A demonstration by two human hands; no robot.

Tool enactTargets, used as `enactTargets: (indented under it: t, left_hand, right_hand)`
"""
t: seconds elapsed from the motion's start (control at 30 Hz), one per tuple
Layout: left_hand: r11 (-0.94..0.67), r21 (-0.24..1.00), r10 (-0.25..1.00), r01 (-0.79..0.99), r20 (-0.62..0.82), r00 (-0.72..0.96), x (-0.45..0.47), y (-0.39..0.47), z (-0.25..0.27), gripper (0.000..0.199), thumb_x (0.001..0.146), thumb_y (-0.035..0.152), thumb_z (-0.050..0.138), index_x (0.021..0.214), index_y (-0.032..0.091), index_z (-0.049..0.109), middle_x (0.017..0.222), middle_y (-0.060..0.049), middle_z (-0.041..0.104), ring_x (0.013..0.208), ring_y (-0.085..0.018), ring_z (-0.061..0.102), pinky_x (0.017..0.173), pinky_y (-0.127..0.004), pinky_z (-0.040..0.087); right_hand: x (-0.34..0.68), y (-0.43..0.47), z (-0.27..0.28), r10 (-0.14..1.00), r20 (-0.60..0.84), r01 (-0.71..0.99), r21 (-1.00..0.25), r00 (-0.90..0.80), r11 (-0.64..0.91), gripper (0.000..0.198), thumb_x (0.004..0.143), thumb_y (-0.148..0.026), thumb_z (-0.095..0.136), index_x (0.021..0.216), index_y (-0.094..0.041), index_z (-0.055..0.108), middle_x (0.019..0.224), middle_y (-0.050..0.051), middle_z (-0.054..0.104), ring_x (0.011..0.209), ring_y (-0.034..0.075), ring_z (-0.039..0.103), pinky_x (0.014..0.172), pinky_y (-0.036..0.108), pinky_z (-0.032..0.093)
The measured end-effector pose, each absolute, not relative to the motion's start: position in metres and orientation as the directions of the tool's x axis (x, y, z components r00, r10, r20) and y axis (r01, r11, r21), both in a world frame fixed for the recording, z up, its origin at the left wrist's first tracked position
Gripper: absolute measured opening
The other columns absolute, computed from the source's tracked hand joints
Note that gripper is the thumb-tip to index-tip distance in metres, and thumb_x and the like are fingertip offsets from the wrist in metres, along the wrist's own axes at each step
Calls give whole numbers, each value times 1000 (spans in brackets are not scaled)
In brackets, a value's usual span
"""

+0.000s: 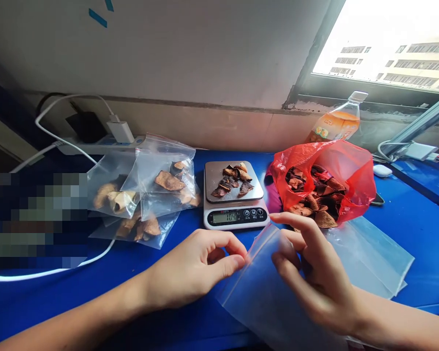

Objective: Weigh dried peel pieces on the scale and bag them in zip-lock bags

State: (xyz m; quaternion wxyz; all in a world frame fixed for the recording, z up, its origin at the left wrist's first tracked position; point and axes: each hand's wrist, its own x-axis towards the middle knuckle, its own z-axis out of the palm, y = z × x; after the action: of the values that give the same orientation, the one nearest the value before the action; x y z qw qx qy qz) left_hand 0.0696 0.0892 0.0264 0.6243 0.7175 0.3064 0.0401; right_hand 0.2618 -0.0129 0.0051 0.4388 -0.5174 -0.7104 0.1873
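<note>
A clear zip-lock bag (258, 292) slants between my two hands in front of the scale. My left hand (197, 268) pinches its zip edge between thumb and fingers. My right hand (314, 273) grips the bag's other side with thumb and bent fingers, slightly blurred. Its index finger reaches out near the scale's corner. On the steel plate of the digital scale (236, 219) lie several dried brown peel-like pieces (232, 180); the display seems to read 10.4. Behind my right hand, a red plastic bag (356, 180) stands open, full of similar dried pieces (325, 219).
Filled zip-lock bags (164, 151) overlap left of the scale. Flat clear bags (373, 253) lie under the red bag's right side. An orange drink bottle (338, 122) stands behind it. A white cable (51, 275) crosses the blue table (131, 278) at left, near a charger (120, 130).
</note>
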Motion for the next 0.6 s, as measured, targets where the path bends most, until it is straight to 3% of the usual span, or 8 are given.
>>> enactTargets:
  t: [0.07,0.13,0.23,0.33,0.47,0.6]
  left_hand:
    - [30,928,415,371,-349,840,70,88,29,20,84,35,60,84,15,64,75,1,60,66,-11,48,59,-22,37]
    - [61,926,362,372,-368,856,69,88,31,18,81,33,62,81,15,60,70,3,55,62,-10,44,56,-21,33]
    - [93,924,360,371,-379,853,67,87,32,20,80,36,61,77,16,57,63,5,48,56,-9,37,52,-21,28]
    - [104,925,348,366,-379,858,66,87,31,22,79,38,61,78,17,55,61,6,44,56,-9,35,51,-22,27]
    - [75,909,281,411,-414,866,66,89,28,20,82,36,57,80,16,55,66,4,47,61,-10,37,55,-22,28]
    - [39,900,235,433,-430,872,67,88,27,17,82,34,57,80,16,55,69,4,48,65,-10,40,59,-22,31]
  right_hand:
    - [260,-13,3,876,476,619,-667,-75,415,50,89,-5,42,135,-23,34,63,-8,36,50,9,41,46,19,37]
    - [260,-13,0,814,576,699,-551,-77,456,51,88,-8,48,136,-22,36,74,-3,48,62,12,53,55,22,48]
    - [262,-15,1,652,724,839,-198,-224,507,49,83,-12,62,129,-24,49,110,11,55,104,24,59,84,40,56]
    - [264,-18,6,558,691,823,95,-460,561,36,80,-15,67,115,-22,63,117,12,57,119,29,54,97,48,50]
    - [266,-19,11,561,635,788,128,-531,602,20,83,-14,64,101,-21,69,106,9,68,115,26,58,96,44,50]
    - [268,-17,12,527,634,747,125,-566,653,17,87,-13,58,94,-22,70,98,7,72,111,23,59,95,41,49]
